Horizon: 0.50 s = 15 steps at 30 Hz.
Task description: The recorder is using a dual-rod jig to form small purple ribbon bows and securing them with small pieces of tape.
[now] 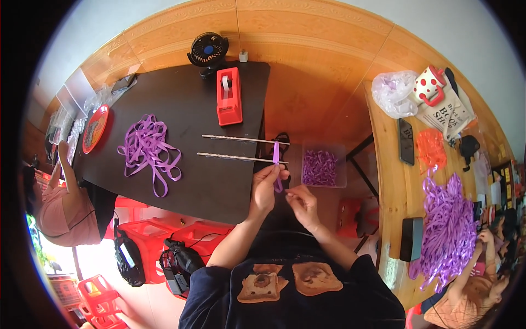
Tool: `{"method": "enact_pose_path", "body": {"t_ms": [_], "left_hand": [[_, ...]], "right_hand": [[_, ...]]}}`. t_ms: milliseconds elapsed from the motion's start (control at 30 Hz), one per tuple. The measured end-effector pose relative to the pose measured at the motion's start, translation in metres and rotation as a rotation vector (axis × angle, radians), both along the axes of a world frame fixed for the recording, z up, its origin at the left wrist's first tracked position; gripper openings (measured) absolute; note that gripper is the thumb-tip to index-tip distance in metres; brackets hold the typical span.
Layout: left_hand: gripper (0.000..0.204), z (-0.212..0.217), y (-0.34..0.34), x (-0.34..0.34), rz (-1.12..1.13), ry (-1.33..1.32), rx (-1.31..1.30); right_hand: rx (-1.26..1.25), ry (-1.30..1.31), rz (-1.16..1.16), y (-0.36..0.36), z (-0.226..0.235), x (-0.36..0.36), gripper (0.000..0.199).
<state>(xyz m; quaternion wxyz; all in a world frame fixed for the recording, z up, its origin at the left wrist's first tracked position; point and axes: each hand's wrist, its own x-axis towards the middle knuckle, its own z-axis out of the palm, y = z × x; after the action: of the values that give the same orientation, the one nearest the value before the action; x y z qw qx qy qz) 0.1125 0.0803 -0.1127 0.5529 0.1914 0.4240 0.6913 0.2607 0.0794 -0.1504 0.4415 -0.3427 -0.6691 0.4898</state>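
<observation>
Past the dark table's edge, the left hand pinches a purple ribbon strip standing upright across two thin sticks, while the right hand, seemingly half closed, waits beside its lower end.

Purple ribbon; red tape dispenser; mug seemingly red-dotted white.

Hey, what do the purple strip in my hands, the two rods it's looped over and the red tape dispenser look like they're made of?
The purple strip, pinched by the left hand, looks like thin satiny ribbon: it bends limply and shines. The two rods look like pale, slim wood or metal; too small to tell. The red tape dispenser looks like glossy moulded plastic, with highlights on its edges.
</observation>
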Motion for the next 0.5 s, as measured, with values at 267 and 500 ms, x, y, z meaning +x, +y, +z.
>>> {"method": "enact_pose_path", "body": {"t_ms": [267,500], "left_hand": [[0.021,0.000,-0.001,0.001,-0.026,-0.044,-0.007],[0.022,0.005,-0.003,0.000,-0.049,-0.053,-0.027]], "right_hand": [[-0.249,0.154,-0.043,-0.017,-0.012,-0.013,0.027],[-0.465,0.164,0.261,-0.010,-0.020,-0.003,0.025]]}}
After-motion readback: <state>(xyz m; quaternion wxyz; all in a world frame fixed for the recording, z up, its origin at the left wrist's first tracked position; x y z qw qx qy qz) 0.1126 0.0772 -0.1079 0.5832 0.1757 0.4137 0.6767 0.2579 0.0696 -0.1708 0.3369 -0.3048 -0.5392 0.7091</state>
